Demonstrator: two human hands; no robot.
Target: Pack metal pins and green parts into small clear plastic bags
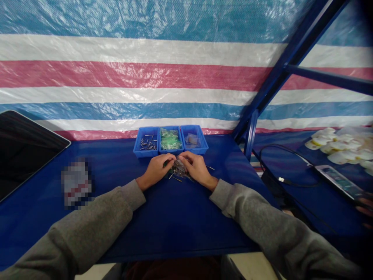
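Note:
My left hand [159,168] and my right hand [199,169] meet over the blue table, fingertips pinched close together. Between them is a small clear plastic bag [181,168], crumpled, with its contents too small to make out. Both hands appear to grip its upper edge. Thin metal pins or screws [175,178] lie just below the fingers, and another metal pin [210,167] lies right of my right hand. Directly behind stand three joined blue bins: the left bin [145,152] holds loose metal pins, the middle one green plastic packets [169,139], the right one a small clear packet [192,140].
A dark flat screen [26,151] stands at the left, near a blurred-out object [76,183]. A blue metal frame [262,93] rises at the right. Beyond it are a phone [339,181], a cable [294,151], white wrapped items [340,144] and part of another person's hand [365,206].

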